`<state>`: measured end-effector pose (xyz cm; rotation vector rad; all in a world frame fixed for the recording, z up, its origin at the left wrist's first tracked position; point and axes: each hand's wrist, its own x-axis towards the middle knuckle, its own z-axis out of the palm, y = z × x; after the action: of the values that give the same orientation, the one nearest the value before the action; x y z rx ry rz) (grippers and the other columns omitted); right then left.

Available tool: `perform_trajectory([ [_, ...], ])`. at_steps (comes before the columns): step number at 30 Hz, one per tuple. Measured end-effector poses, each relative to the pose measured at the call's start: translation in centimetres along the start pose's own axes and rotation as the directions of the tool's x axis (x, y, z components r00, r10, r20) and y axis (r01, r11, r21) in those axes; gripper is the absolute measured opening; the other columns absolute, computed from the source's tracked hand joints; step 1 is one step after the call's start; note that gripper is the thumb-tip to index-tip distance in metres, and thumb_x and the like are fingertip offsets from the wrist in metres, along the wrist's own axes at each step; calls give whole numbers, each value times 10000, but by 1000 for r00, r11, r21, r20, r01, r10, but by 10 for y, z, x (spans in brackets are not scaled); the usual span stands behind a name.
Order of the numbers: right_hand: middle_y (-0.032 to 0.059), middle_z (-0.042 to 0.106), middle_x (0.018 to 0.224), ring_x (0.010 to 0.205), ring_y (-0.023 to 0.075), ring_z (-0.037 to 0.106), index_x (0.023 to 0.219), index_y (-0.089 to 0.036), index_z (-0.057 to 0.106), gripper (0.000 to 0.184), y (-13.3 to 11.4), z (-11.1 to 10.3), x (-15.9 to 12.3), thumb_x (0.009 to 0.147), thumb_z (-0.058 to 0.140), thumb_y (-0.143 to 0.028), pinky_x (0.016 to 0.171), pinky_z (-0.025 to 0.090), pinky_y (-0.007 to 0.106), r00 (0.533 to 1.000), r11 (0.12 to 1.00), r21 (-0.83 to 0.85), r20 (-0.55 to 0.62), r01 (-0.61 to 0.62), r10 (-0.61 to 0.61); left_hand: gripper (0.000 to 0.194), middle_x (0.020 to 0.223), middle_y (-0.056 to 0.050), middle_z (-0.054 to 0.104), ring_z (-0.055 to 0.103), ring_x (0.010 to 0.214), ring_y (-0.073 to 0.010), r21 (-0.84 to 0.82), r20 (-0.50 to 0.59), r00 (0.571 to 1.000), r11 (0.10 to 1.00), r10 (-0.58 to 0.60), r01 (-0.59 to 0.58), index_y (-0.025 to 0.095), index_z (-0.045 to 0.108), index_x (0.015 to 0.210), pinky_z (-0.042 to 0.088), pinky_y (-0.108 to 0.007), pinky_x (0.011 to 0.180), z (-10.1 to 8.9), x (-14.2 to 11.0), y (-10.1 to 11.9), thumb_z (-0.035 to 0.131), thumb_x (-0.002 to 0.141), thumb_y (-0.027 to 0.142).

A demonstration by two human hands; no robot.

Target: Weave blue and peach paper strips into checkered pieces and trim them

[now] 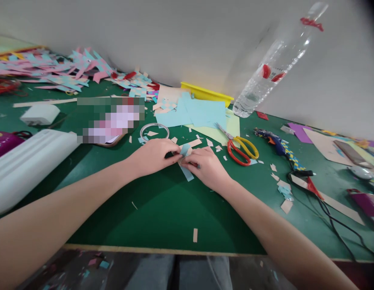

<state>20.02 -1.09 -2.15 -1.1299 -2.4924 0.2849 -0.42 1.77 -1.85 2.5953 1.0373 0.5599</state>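
Both of my hands meet over the middle of the green table, working on a small piece of woven paper strips (185,150) in light blue and pale peach. My left hand (153,157) pinches its left side between thumb and fingers. From the other side my right hand (208,166) grips it with thumb and fingertips. A light blue strip end (188,174) hangs out below, toward me, and a peach strip end (195,142) points away to the upper right. My fingers cover part of the weave.
Scissors (239,148) with red and yellow handles lie right of my hands. A tape roll (154,131), a phone (114,125) and a white box-like device (32,165) are to the left. Blue paper sheets (205,112), a plastic bottle (274,68) and a glue gun (277,146) lie beyond.
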Motion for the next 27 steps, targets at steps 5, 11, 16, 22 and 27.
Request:
perform_trajectory([
  [5,11,684,822,840,162,577,847,-208,705,186,-2,-7,6,920,535,-224,785,285,322,996,999,-46,85,-5,9,249,838,-45,665,595,788,-181,5,-7,1000,1000,1,-1,177,640,798,417,-277,653,0,0,0,474,911,323],
  [11,17,713,880,834,186,544,878,-209,698,233,-11,-19,2,935,500,-318,762,274,350,979,985,-132,184,113,-88,261,869,-55,680,605,805,-186,9,-18,1000,1000,-4,4,177,649,807,424,-283,668,1,0,0,468,908,336],
  [16,88,713,943,845,221,534,995,-142,690,332,-17,-21,-8,943,453,-369,787,280,391,962,941,-258,218,221,-166,287,863,-50,687,607,806,-184,11,-18,1000,1000,3,-3,184,660,823,417,-276,659,1,-1,-2,455,921,360],
  [22,41,706,900,836,191,530,976,-184,691,284,-12,-16,-8,931,413,-216,751,300,350,989,983,-156,128,95,-75,302,875,-46,679,600,813,-185,-6,-6,1000,1000,-12,12,186,647,808,415,-275,664,0,-1,-1,445,924,378],
  [27,63,677,948,864,199,509,993,-168,656,249,-8,-10,-5,860,445,-158,759,303,338,992,979,-173,76,111,-99,238,811,-38,630,563,750,-181,18,10,998,998,-66,66,182,598,841,393,-274,617,-1,-1,1,464,915,364],
])
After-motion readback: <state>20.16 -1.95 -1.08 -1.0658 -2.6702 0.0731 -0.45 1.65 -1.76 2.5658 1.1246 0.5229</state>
